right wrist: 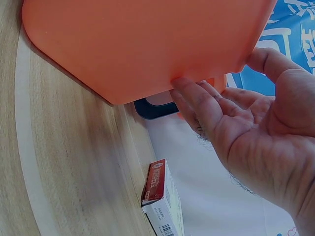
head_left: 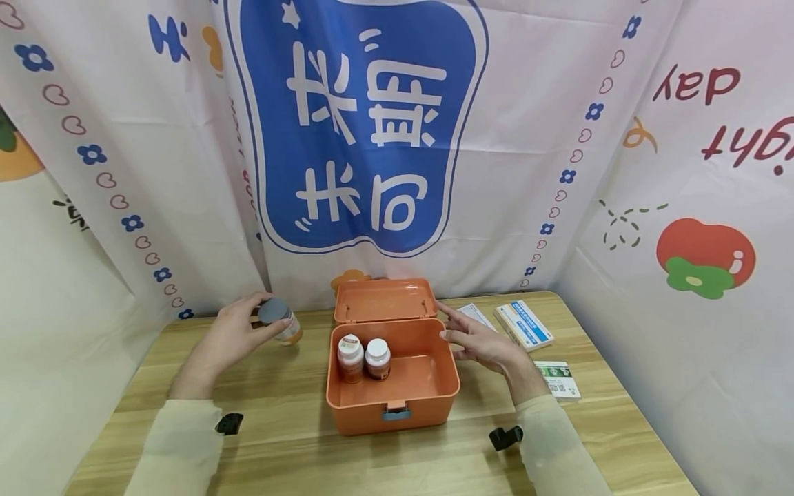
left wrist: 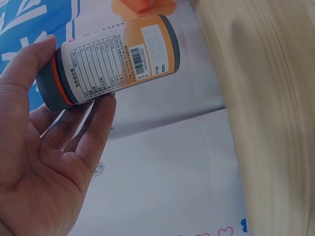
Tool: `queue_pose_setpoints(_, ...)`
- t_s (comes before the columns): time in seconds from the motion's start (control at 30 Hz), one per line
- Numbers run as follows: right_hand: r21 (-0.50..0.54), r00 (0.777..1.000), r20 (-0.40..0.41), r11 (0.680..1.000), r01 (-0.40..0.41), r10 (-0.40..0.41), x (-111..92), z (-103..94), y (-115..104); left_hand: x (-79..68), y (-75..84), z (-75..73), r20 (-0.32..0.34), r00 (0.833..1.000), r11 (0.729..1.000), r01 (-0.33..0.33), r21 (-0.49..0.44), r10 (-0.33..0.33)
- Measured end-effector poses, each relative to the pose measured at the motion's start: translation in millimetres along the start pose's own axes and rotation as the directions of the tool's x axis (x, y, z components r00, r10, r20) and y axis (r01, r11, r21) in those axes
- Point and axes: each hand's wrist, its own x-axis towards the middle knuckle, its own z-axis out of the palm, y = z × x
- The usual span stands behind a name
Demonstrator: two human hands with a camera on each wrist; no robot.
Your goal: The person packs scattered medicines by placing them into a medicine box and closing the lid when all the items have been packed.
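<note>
My left hand grips a bottle by its dark grey lid, between thumb and fingers. White and orange label print with a barcode covers the bottle, which is at the table's back left in the head view. An orange lidded storage box stands in the middle with its lid raised at the back. Inside, on the left, two white-capped bottles stand upright: a larger one and a smaller one. My right hand touches the box's right side near the back corner, thumb at the rim, fingers extended along the wall.
Right of the box, a blue-and-white carton lies on the wooden table, with a green-and-white packet nearer me. Another pale carton is partly behind my right hand. A printed curtain borders the table's back.
</note>
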Motion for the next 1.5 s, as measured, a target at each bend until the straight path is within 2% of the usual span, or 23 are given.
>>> queue_pose_setpoints(0.9, -0.008, 1.000, -0.004, 1.000, -0.005, 0.005, 2, -2.0, 3, 5.4, 43.3, 11.2, -0.009, 0.998, 0.998, -0.061, 0.005, 0.061)
queue_pose_setpoints(1.5, -0.005, 1.000, -0.006, 1.000, 0.001, -0.001, 1, -1.7, 4, 3.0, 65.8, 5.5, -0.007, 0.998, 0.997, -0.062, -0.043, 0.062)
